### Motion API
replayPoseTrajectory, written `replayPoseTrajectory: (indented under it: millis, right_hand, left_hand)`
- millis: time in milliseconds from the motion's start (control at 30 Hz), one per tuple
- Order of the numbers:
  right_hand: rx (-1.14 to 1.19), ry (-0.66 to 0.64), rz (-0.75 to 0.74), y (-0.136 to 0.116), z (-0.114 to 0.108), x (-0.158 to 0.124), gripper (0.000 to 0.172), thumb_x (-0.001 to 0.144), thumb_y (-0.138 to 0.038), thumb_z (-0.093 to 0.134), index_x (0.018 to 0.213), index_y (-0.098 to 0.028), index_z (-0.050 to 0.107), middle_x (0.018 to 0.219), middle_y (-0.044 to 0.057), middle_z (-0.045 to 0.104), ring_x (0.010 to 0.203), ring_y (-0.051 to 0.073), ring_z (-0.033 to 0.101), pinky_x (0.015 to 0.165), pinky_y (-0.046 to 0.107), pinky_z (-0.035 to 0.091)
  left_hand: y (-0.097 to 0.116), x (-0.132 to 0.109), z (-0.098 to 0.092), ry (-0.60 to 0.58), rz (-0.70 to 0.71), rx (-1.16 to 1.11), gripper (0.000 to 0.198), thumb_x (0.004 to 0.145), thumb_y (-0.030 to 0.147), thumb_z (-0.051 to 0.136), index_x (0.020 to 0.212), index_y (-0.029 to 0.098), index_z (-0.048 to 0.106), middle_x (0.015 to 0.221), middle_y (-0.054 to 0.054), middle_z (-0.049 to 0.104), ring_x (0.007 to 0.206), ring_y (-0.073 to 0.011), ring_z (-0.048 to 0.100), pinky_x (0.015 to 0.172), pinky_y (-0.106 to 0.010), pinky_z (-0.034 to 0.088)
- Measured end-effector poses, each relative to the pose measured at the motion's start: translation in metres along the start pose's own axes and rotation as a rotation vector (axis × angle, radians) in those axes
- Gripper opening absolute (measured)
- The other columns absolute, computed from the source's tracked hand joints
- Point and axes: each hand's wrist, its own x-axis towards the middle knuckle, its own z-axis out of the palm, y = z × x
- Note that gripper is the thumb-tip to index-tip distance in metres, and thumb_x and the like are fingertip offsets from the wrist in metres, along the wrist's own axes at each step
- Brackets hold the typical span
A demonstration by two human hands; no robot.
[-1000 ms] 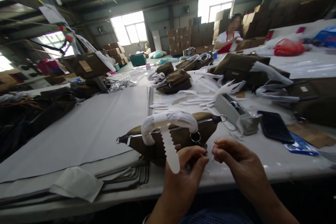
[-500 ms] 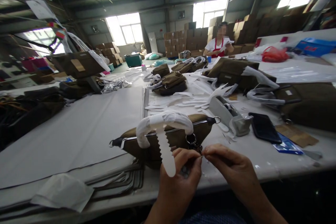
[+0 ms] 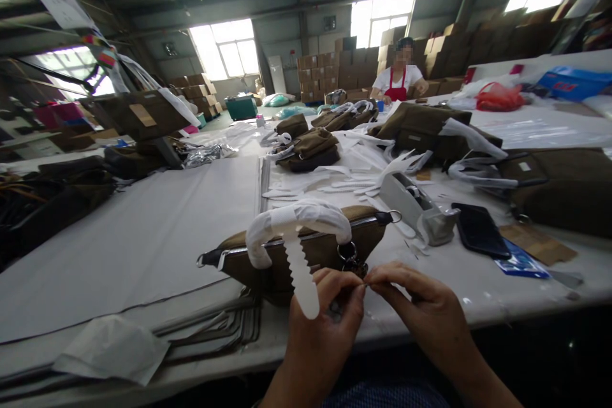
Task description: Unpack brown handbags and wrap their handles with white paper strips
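Note:
An olive-brown handbag [image 3: 277, 274] with a silver zipper stands at the table's front edge. White wrapping covers its handle [image 3: 301, 213], and a white strip with a notched edge [image 3: 301, 277] hangs down from it. Below the handle's right end is a metal ring [image 3: 347, 251] with a dark clasp. My left hand [image 3: 325, 319] is closed in a pinch just in front of the clasp. Fingertip to fingertip with it, my right hand [image 3: 421, 303] pinches from the right. Whatever lies between the fingers is too small to make out.
A grey tape dispenser [image 3: 415, 210], a black phone [image 3: 482, 231] and a blue packet [image 3: 521, 262] lie to the right. More brown bags [image 3: 425, 131] and white strips are behind. Stacked sheets [image 3: 191, 229] cover the left side. A person in a red apron [image 3: 396, 86] stands far back.
My hands keep pinching at the same spot, with only a slight shift of the fingers. The person at the back has lowered the white sheet out of sight.

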Motion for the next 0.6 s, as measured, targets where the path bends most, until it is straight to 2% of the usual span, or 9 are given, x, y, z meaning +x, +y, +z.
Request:
replayPoseTrajectory:
  millis: [100,300,400,467,533,600]
  right_hand:
    - [-0.057,-0.005,-0.06,0.0,0.001,-0.002,0.012,0.087,-0.016,0.071,0.089,-0.028,0.073,0.085,-0.004,0.074,0.08,0.011,0.071,0.077,0.014,0.056]
    - [-0.123,0.018,-0.109,-0.003,0.005,-0.005,0.013,0.09,-0.014,0.068,0.088,-0.027,0.072,0.082,-0.004,0.073,0.076,0.01,0.07,0.074,0.015,0.054]
    - [-0.126,0.03,-0.117,0.002,0.003,-0.006,0.012,0.091,-0.017,0.068,0.094,-0.028,0.072,0.088,-0.003,0.074,0.082,0.012,0.071,0.077,0.018,0.055]
    - [-0.163,0.089,-0.061,0.009,0.001,-0.008,0.012,0.092,-0.023,0.068,0.101,-0.029,0.071,0.097,-0.002,0.075,0.089,0.014,0.071,0.082,0.021,0.056]
    - [-0.185,0.164,0.062,0.019,0.002,-0.01,0.014,0.092,-0.031,0.068,0.105,-0.028,0.07,0.104,0.001,0.074,0.093,0.016,0.071,0.086,0.025,0.056]
    - [-0.114,0.148,0.206,0.026,0.006,-0.013,0.018,0.091,-0.037,0.068,0.104,-0.026,0.067,0.103,0.002,0.073,0.093,0.018,0.071,0.087,0.028,0.057]
  left_hand:
    - [-0.004,-0.002,0.002,0.004,0.009,0.026,0.01,0.089,0.011,0.065,0.086,0.02,0.067,0.08,0.002,0.069,0.078,-0.0127,0.064,0.078,-0.025,0.047]
    - [-0.009,-0.002,0.007,0.004,0.003,0.037,0.008,0.089,0.012,0.065,0.085,0.019,0.068,0.079,0.0,0.069,0.075,-0.0134,0.064,0.075,-0.025,0.05]
    - [-0.01,-0.005,0.007,0.023,0.016,-0.003,0.008,0.092,0.015,0.064,0.092,0.021,0.069,0.086,0.0,0.072,0.083,-0.0135,0.067,0.079,-0.024,0.053]
    - [-0.011,-0.01,0.006,0.119,-0.021,-0.019,0.015,0.094,0.019,0.062,0.107,0.024,0.068,0.102,-0.002,0.072,0.087,-0.0132,0.068,0.078,-0.023,0.055]
    - [-0.012,-0.015,0.007,0.223,-0.125,-0.041,0.025,0.096,0.026,0.059,0.121,0.026,0.063,0.117,-0.005,0.069,0.086,-0.0134,0.069,0.072,-0.022,0.057]
    - [-0.016,-0.022,0.01,0.246,-0.217,-0.046,0.028,0.097,0.031,0.056,0.124,0.027,0.063,0.12,-0.006,0.069,0.089,-0.0157,0.071,0.073,-0.024,0.059]
